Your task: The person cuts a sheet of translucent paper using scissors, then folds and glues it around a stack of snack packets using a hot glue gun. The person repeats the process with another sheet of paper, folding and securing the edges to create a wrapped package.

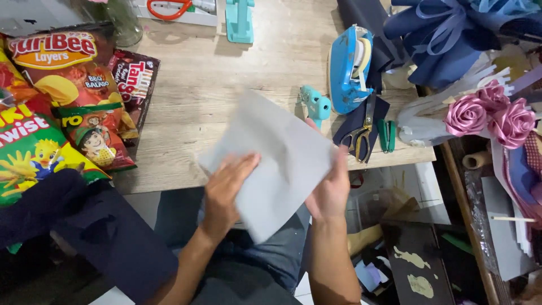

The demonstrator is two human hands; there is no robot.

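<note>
Head view shows the left hand (224, 192) flat, fingers spread on a grey paper sheet (271, 161) at the table (192, 90) edge; the right hand (330, 189) pinches its right edge. Unsupported overhang could crease; the glue gun (315, 104) and scissors (361, 135) lie close.

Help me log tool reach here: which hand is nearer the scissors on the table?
Right. The right hand grips the grey paper sheet's edge just below-left of the scissors; the left hand lies flat on the sheet's far side.
</note>
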